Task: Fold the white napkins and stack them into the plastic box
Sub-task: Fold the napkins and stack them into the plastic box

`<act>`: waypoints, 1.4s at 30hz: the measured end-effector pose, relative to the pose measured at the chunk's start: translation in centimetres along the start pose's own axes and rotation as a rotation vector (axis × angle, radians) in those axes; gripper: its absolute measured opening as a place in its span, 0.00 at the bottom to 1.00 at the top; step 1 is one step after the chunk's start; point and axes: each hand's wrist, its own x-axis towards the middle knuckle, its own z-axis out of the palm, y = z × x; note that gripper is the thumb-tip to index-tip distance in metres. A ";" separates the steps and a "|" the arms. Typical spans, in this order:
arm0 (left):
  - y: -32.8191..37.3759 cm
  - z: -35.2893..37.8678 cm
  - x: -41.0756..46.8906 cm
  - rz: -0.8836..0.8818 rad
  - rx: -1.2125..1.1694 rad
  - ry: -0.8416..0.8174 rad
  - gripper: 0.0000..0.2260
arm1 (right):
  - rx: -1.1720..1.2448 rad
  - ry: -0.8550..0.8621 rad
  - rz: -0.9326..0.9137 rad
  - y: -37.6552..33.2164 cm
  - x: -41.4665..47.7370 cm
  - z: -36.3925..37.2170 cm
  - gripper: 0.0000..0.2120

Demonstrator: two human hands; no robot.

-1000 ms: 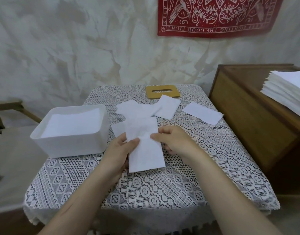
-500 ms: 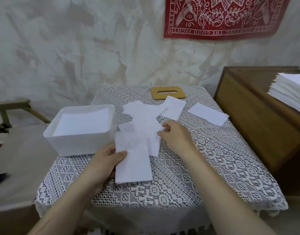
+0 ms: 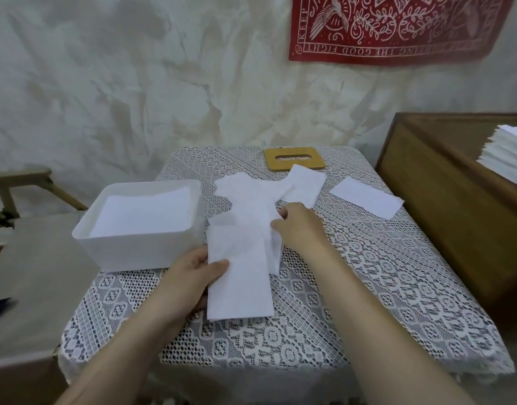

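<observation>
A folded white napkin (image 3: 239,276) lies lengthwise near the table's front, and my left hand (image 3: 193,276) holds its left edge with the thumb on top. My right hand (image 3: 301,226) pinches the edge of a loose white napkin (image 3: 251,206) in the heap at the table's middle. The white plastic box (image 3: 140,247) stands at the left with folded napkins (image 3: 146,211) inside. Two more napkins lie further back: one (image 3: 305,185) beside the heap and one (image 3: 368,198) at the right.
A lace cloth (image 3: 368,287) covers the small table. A yellow wooden lid with a slot (image 3: 293,159) lies at the back. A wooden cabinet (image 3: 455,200) stands at the right and bears a tall stack of napkins (image 3: 508,156). A grey surface (image 3: 32,273) adjoins at the left.
My left hand has carried the folded napkin leftward toward the box. My right hand let go of it and moved back to the heap, where it now pinches a loose napkin.
</observation>
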 end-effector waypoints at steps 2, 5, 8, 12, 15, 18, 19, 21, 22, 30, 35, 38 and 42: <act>0.1 0.3 0.2 0.007 0.012 -0.014 0.10 | 0.103 0.019 0.008 0.5 -0.4 -0.8 0.06; 0.4 1.1 0.6 0.014 0.006 -0.016 0.10 | 0.237 0.105 0.044 2.2 -1.1 -3.1 0.08; 0.7 2.0 0.9 0.013 -0.014 -0.014 0.10 | 0.248 0.160 0.069 4.8 -1.6 -5.7 0.06; 0.9 3.2 1.4 0.028 -0.015 -0.011 0.09 | 0.096 0.123 0.080 7.4 -2.4 -6.8 0.14; 1.0 4.0 1.8 0.047 0.024 -0.004 0.10 | 0.051 0.199 0.043 8.2 -2.7 -6.7 0.15; 1.2 4.4 2.2 0.068 0.028 0.003 0.09 | 0.045 0.266 0.013 8.4 -2.3 -6.6 0.12; 1.3 4.5 2.3 0.078 0.030 0.006 0.09 | 0.039 0.285 0.007 8.5 -2.1 -6.6 0.11; 1.4 4.5 2.6 0.092 0.027 0.018 0.10 | 0.067 0.303 0.002 8.5 -1.9 -6.9 0.08; 1.5 4.5 2.7 0.095 0.021 0.028 0.10 | 0.117 0.302 0.000 8.5 -1.8 -7.1 0.07; 1.7 4.5 3.0 0.103 0.054 0.043 0.10 | 0.345 0.158 0.095 9.9 -1.8 -7.6 0.09; 1.7 4.6 2.8 0.099 0.060 0.051 0.10 | 0.462 0.035 0.094 11.0 -2.5 -9.6 0.07; 1.6 4.7 2.9 0.100 0.060 0.053 0.09 | 0.471 -0.039 0.075 11.0 -2.9 -9.5 0.07; 1.7 5.1 2.8 0.098 0.061 0.035 0.09 | 0.433 0.005 0.069 10.8 -2.6 -8.8 0.04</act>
